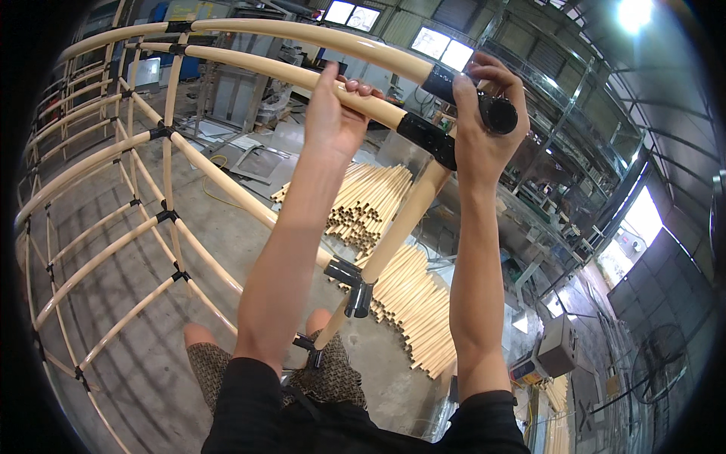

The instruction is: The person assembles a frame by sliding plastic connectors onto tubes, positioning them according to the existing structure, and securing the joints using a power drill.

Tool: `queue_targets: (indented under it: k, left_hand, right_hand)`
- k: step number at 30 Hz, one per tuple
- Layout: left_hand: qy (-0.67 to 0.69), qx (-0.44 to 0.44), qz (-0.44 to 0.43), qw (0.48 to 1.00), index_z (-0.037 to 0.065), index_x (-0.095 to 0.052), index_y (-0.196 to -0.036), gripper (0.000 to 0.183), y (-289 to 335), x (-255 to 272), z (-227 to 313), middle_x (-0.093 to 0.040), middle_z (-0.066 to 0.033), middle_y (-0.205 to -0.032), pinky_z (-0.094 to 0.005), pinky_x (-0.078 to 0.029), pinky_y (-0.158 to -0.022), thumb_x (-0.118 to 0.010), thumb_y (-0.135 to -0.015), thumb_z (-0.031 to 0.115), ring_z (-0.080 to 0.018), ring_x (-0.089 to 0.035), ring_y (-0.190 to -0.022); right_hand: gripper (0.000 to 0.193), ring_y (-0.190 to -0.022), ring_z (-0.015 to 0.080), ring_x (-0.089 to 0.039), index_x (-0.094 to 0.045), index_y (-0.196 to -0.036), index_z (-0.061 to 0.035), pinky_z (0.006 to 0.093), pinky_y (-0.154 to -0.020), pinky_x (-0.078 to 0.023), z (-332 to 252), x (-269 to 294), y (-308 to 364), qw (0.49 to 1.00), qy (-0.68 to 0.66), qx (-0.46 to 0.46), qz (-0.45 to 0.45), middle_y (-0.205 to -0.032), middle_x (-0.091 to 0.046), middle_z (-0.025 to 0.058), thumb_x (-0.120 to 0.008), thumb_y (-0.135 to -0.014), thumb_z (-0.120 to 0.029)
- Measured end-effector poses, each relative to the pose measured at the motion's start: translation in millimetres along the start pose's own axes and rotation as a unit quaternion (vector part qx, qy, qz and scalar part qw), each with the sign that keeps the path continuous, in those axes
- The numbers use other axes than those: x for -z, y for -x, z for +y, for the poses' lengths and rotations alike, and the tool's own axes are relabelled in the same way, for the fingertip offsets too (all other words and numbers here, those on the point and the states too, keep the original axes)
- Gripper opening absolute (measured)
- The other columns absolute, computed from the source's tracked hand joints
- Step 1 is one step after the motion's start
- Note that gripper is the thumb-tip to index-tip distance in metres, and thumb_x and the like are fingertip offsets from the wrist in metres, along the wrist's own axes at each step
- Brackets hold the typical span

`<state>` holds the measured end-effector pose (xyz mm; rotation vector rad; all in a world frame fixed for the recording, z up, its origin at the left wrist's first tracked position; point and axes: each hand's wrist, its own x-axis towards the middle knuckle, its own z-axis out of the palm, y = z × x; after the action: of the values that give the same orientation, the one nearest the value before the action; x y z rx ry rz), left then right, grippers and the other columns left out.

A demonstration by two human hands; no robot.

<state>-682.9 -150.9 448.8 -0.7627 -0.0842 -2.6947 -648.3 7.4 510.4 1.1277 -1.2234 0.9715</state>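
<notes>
A rack frame of cream pipes joined by black connectors stands before me. My left hand [334,125] is wrapped round the lower of two top pipes [257,65], thumb on the near side, fingertips showing beyond it. A black connector [425,135] on that pipe's right end meets a slanting upright pipe [408,216]. My right hand [488,147] closes over another black connector [440,82] at the end of the upper pipe [318,35]; its round end shows below the fingers. Farther down, the upright carries a black joint [357,287].
Bundles of cut cream pipes [412,306] lie on the floor beyond the upright. Linked pipe racking [162,216] fills the left side. At the right are a boxy grey case [558,345], a fan [662,352] and metal shelving [548,98].
</notes>
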Motion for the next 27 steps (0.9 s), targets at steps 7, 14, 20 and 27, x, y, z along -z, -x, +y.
queue_targets:
  k: [7, 14, 20, 27]
  left_hand:
    - [-0.003, 0.004, 0.026, 1.000, 0.009, -0.040, -0.077, 0.021, 6.5, -5.9, -5.3, -0.042, -0.0025, -0.068, -0.0410, -0.051, -0.072, -0.050, -0.095, 0.012, -0.0162, -0.047, -0.063]
    - [-0.013, -0.017, 0.014, 1.000, 0.008, -0.042, -0.080, 0.019, 5.4, -8.5, -11.7, -0.042, -0.0019, -0.068, -0.0397, -0.051, -0.072, -0.050, -0.096, 0.013, -0.0152, -0.048, -0.063]
    - [-0.008, -0.017, 0.036, 0.999, 0.009, -0.042, -0.080, 0.018, 15.1, -14.2, -6.9, -0.043, -0.0007, -0.069, -0.0389, -0.050, -0.070, -0.051, -0.096, 0.012, -0.0147, -0.048, -0.063]
    - [-0.001, -0.011, 0.024, 1.000, 0.010, -0.042, -0.077, 0.021, 17.7, -13.8, -5.2, -0.043, -0.0001, -0.068, -0.0374, -0.049, -0.069, -0.051, -0.096, 0.011, -0.0139, -0.047, -0.064]
  right_hand:
    - [0.011, -0.085, 0.0130, -0.058, -0.060, -0.087, -0.0010, 0.0267, -0.080, -0.046, 7.5, 5.5, 3.6, 1.000, -0.013, -0.024, -0.013, -0.098, -0.065, 0.0086, -0.070, -0.084, -0.003]
    - [0.010, -0.082, 0.0129, -0.058, -0.058, -0.087, 0.0000, 0.0262, -0.075, -0.047, -10.8, 1.4, -2.1, 0.996, 0.075, 0.051, -0.013, -0.092, -0.063, 0.0088, -0.068, -0.085, -0.001]
    - [0.013, -0.079, 0.0128, -0.058, -0.057, -0.088, -0.0003, 0.0256, -0.072, -0.047, -5.2, -4.6, -1.0, 0.999, 0.033, 0.037, -0.016, -0.090, -0.063, 0.0090, -0.069, -0.085, -0.002]
    - [0.013, -0.077, 0.0121, -0.057, -0.057, -0.088, -0.0004, 0.0244, -0.070, -0.046, -0.5, -2.9, -0.1, 0.998, 0.035, 0.042, -0.022, -0.090, -0.063, 0.0082, -0.070, -0.085, -0.001]
